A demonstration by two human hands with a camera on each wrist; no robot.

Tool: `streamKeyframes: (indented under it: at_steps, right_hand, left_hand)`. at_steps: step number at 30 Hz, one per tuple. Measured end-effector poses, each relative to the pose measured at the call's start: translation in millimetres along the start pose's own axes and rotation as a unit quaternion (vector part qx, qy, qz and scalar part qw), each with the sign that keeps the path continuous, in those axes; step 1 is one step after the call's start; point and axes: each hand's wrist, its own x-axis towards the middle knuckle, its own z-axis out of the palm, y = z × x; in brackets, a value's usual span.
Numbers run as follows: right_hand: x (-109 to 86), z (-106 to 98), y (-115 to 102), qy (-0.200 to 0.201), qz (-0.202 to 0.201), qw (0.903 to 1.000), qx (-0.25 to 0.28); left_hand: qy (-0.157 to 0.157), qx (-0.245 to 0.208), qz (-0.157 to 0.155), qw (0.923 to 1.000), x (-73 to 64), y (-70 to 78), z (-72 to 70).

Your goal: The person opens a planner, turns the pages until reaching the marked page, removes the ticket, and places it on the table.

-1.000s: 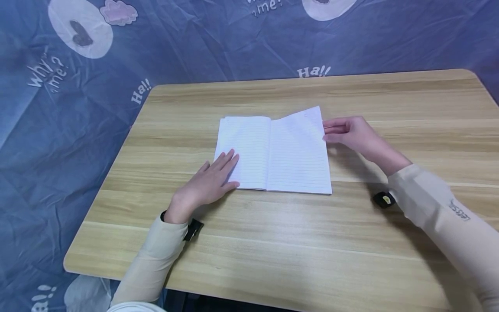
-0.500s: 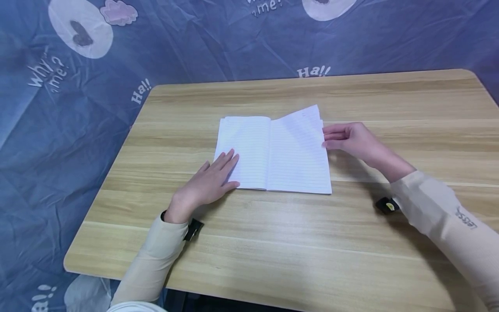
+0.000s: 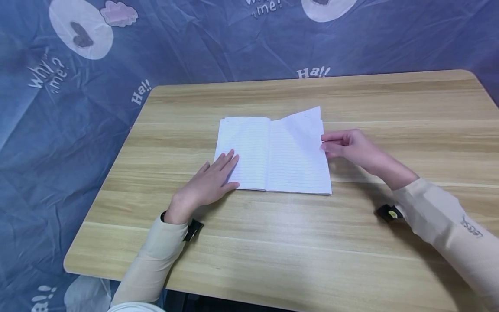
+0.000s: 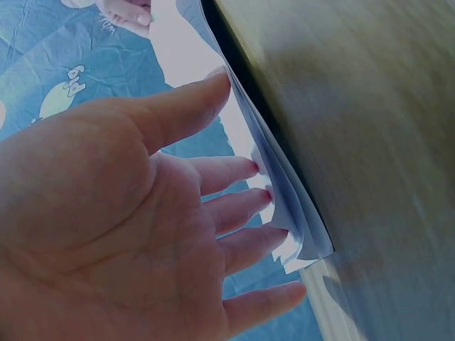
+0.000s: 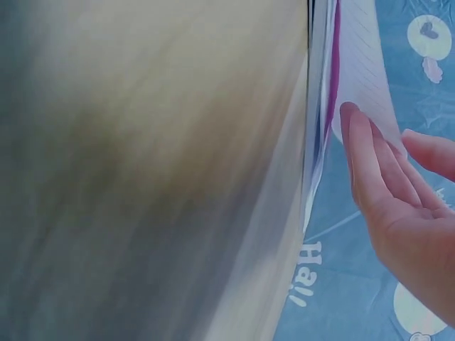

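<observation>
An open lined notebook (image 3: 249, 138) lies on the wooden table in the head view. Spread fingers of my left hand (image 3: 208, 180) rest on the lower left part of its left page; the left wrist view shows that palm (image 4: 128, 227) with fingertips along the paper edge. On the other side, my right hand (image 3: 352, 147) pinches the outer edge of the right page (image 3: 298, 151) between thumb and fingers. That page's far corner stands raised off the sheets beneath. Seen from below in the right wrist view, the right fingers (image 5: 373, 163) lie against the page's underside.
The wooden table (image 3: 273, 247) extends around the notebook on all sides. A blue printed cloth (image 3: 195, 39) hangs behind the table and down its left side. Both wrists carry small black devices, one being the right wrist device (image 3: 388, 213).
My right hand has slid along the right page's outer edge toward the near side of the table. The page's corner stays raised, and the left hand has not moved.
</observation>
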Motion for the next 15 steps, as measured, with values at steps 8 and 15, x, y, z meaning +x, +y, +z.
streamKeyframes:
  at_steps: [8, 15]
  right_hand:
    - [-1.9, 7.1, -10.1, -0.003, -0.013, 0.9994, 0.031]
    - [2.0, 20.2, -21.2, -0.009, -0.052, 0.9974, 0.048]
  left_hand:
    - [-0.002, 0.001, -0.001, 1.0000, -0.3, 0.0, -1.0]
    - [0.000, -0.003, 0.002, 1.0000, 0.1, -0.1, -0.2]
